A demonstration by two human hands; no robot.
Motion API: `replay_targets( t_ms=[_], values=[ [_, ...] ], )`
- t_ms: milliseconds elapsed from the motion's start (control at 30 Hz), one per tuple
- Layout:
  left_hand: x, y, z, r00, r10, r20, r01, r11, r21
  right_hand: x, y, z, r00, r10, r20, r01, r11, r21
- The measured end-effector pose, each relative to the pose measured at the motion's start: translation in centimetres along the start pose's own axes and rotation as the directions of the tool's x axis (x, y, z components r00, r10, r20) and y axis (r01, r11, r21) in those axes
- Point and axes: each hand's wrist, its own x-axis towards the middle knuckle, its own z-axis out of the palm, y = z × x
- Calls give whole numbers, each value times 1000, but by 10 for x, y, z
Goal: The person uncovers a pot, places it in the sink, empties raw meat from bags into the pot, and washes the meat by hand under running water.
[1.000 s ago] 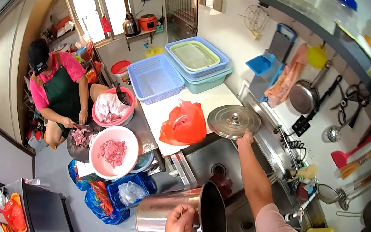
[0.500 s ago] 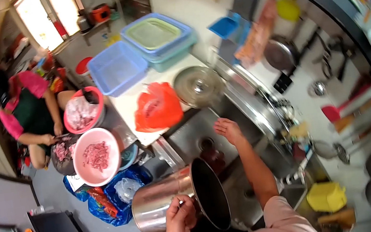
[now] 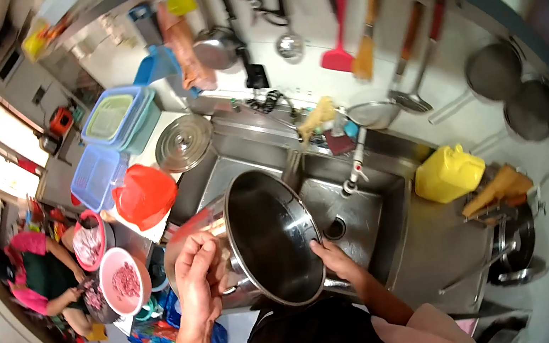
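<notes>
A large stainless steel stockpot is tilted in front of me over the sinks' near edge, its mouth facing right and up. Its inside looks dark, with shiny wet-looking patches. My left hand is closed at the handle on the pot's left side, fingers curled. On the opposite side, my right hand grips the rim, the thumb near the edge and the other fingers partly hidden. Just beyond the pot lie the left sink basin and the right sink basin, with a tap above the latter.
A glass lid and red plastic bag sit on the left counter beside blue tubs. A yellow jug stands right of the sinks. Utensils hang on the wall. At left a co-worker handles meat near a pink basin.
My view has swung right. The pot has moved over toward the sinks. My right hand, earlier open above the left basin, has come back and taken hold of the pot's rim.
</notes>
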Motion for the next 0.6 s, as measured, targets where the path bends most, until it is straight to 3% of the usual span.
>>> replay_targets(
  t_ms=[67, 133, 167, 300, 467, 500, 600],
  values=[
    [3, -2, 34, 997, -7, 75, -6, 986, 168, -8, -14, 5, 982, 44, -184, -52, 998, -36],
    [18, -19, 63, 991, -19, 132, -8, 979, 203, -3, -17, -6, 969, 248, 13, -243, 935, 256],
    [28, -31, 77, 989, -45, 142, 11, 972, 236, 4, -7, -7, 954, 297, 29, -288, 893, 347],
    [74, -89, 117, 976, -82, 199, 17, 950, 310, 57, 65, -38, 897, 405, 179, -442, 812, 380],
    [132, -147, 147, 973, -38, 226, -44, 937, 346, 104, 112, -95, 897, 414, 157, -431, 735, 524],
    [140, -153, 152, 969, -40, 245, -42, 947, 319, 124, 139, -111, 880, 409, 241, -474, 723, 502],
    [142, -153, 178, 966, -58, 251, -30, 942, 333, 120, 124, -132, 893, 361, 270, -451, 720, 528]
  ],
)
